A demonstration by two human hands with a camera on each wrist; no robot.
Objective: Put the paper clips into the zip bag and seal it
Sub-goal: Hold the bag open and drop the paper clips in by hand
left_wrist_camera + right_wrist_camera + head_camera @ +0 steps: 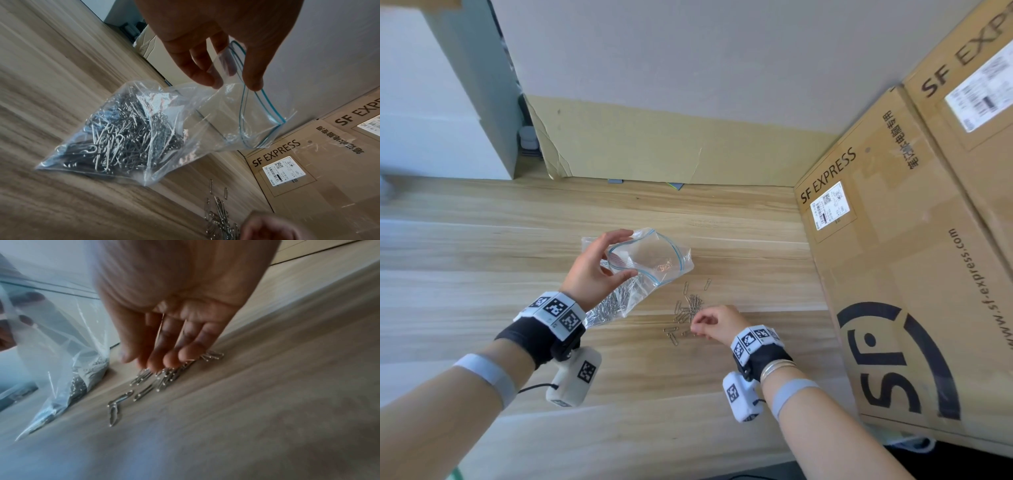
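Loose paper clips (688, 310), zip bag (654, 263), cardboard boxes (893, 274) beside

**Readable print: all of it on the cardboard boxes at right**

From my head view, the large brown cardboard shipping box (900, 274) at the right of the frame reads "SF EXPRESS" along its upper edge, with a big black "SF" logo at lower right and "www.sf-express.com" running up its side. I also see a column of Chinese characters on it, and a white shipping label (831, 205) with barcodes whose print is too small for me to read. A second brown cardboard box (962, 61) in the upper right corner shows "SF EXP", cut off by the frame edge, beside another white label (986, 92), also illegible.
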